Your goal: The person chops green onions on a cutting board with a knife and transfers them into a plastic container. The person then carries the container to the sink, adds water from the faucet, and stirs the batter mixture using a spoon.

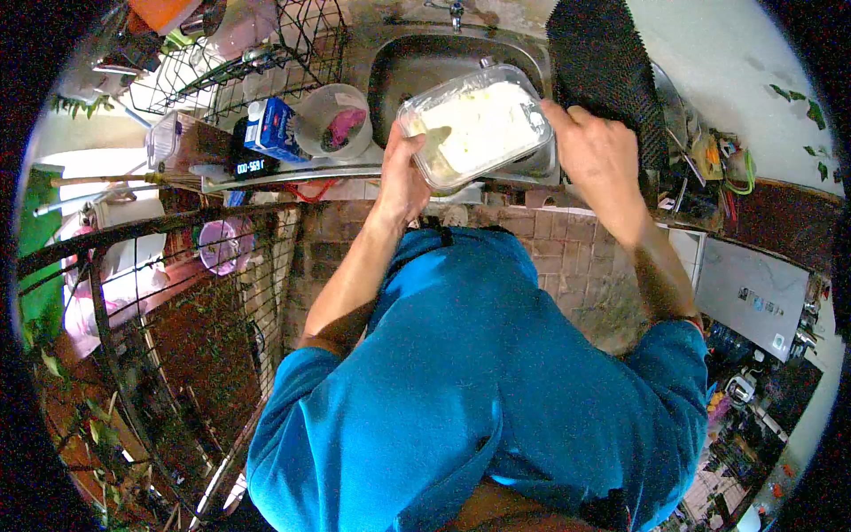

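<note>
A clear plastic food container (483,129) with white, crumbly-looking contents is held up over the front of the sink, tilted with its right end higher. My left hand (403,173) grips its left end, the thumb against the side. At the upper right corner, my right hand (596,146) has its fingers curled in, with the fingertips pinching the rim. Part of those right fingertips is hidden behind the hand. To the left of the container, a translucent tub (335,124) with something pink inside stands on the counter, beside a blue carton (273,129) with a white cap.
Behind the container lies the steel sink (390,66) with a tap (456,13). A black wire dish rack (301,44) stands at left, and a dark textured mat (603,62) at right. A metal railing (133,230) runs along the left side. Brick paving (576,253) lies below.
</note>
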Available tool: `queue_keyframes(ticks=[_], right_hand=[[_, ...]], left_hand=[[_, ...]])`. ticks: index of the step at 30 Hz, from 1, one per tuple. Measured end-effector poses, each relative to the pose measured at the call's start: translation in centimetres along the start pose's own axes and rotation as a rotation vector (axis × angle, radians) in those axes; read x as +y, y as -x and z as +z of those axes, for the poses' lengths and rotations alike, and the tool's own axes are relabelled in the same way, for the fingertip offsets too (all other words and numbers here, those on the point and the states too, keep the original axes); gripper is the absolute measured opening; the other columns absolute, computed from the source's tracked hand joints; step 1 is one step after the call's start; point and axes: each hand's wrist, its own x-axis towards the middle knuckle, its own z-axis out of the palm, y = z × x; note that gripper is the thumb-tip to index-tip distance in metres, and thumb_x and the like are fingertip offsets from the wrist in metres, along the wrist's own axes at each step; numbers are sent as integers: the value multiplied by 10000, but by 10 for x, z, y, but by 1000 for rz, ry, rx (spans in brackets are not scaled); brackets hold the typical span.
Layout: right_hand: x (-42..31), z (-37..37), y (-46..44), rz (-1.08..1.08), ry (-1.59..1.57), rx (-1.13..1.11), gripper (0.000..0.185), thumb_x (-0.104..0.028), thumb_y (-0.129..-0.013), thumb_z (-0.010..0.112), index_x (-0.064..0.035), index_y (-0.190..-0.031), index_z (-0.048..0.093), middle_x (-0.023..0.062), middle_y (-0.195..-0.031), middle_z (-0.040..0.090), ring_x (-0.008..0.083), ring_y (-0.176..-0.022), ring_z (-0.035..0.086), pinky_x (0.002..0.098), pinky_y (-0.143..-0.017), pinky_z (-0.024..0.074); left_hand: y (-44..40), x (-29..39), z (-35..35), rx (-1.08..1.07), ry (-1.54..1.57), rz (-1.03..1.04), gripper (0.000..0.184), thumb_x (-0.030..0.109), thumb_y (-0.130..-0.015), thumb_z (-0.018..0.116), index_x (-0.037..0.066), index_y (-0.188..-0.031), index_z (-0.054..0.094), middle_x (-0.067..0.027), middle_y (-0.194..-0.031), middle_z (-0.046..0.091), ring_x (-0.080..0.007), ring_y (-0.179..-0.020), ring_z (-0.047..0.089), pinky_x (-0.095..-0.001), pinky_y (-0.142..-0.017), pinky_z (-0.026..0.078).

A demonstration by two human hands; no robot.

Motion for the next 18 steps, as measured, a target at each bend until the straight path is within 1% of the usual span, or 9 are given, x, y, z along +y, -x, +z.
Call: queue_keyframes(ticks=[1, 2, 3, 6, 8, 13, 14, 17, 18], right_hand=[[-2, 7, 2, -25, 47, -4, 277, -104, -846, 601, -132, -1112, 673, 115, -742, 662, 320, -639, 680, 406, -552, 555], [-4, 12, 5, -6, -1, -24, 265, -91, -848, 599, -114, -1099, 681, 136, -769, 677, 352, -643, 674, 423, -558, 555], [-4, 13, 7, -8, 1, -22, 265, -91, -848, 599, -114, -1099, 681, 136, -769, 677, 352, -643, 674, 423, -558, 555], [-11, 12, 12, 68, -257, -83, 245, -65, -861, 580, -96, -1072, 701, 177, -827, 692, 379, -679, 670, 448, -586, 553], [-18, 11, 15, 23, -312, -54, 252, -65, -859, 586, -103, -1078, 704, 171, -822, 691, 367, -677, 671, 445, -588, 551], [-23, -4, 12, -80, -437, 16, 253, -82, -854, 606, -131, -1075, 719, 147, -809, 691, 335, -660, 668, 437, -584, 544], [-23, -4, 12, -77, -438, 15, 253, -82, -854, 606, -131, -1075, 719, 147, -809, 691, 335, -660, 668, 437, -584, 544], [-19, -6, 8, -123, -349, -35, 229, -99, -863, 598, -138, -1044, 733, 156, -781, 687, 338, -655, 669, 441, -577, 540], [-14, -9, 5, -60, -277, -93, 224, -106, -863, 596, -139, -1034, 738, 162, -757, 681, 342, -651, 669, 449, -577, 538]], left_hand=[[-1, 0, -1, -13, 8, 13, 665, 397, -896, 531, 189, -1487, 310, -161, -1444, 433, -407, -1307, 462, -638, -896, 525], [-2, 0, -2, -26, 18, 29, 663, 392, -895, 536, 187, -1485, 313, -162, -1443, 434, -405, -1309, 461, -638, -903, 521], [-2, 0, 0, -26, 19, 32, 663, 392, -895, 536, 187, -1485, 313, -162, -1443, 434, -405, -1309, 461, -638, -903, 521], [-1, 1, 6, -5, 30, 39, 649, 395, -907, 522, 169, -1481, 320, -164, -1441, 439, -401, -1313, 458, -624, -929, 511], [-1, 2, 7, 45, -2, 32, 639, 415, -923, 498, 145, -1476, 328, -148, -1447, 452, -380, -1304, 479, -592, -927, 524], [-5, 4, 3, 3, -1, -7, 639, 473, -934, 459, 130, -1464, 363, -122, -1446, 480, -345, -1287, 512, -570, -932, 527], [-6, 5, 3, -3, 10, -45, 646, 492, -931, 453, 129, -1460, 374, -116, -1444, 488, -336, -1283, 519, -568, -928, 529], [-7, 6, 2, -20, -15, -21, 658, 508, -921, 450, 128, -1454, 389, -124, -1441, 491, -341, -1288, 515, -573, -927, 525], [-6, 7, 2, -18, -15, -19, 658, 508, -921, 450, 128, -1454, 389, -124, -1441, 491, -341, -1288, 515, -573, -927, 525]])
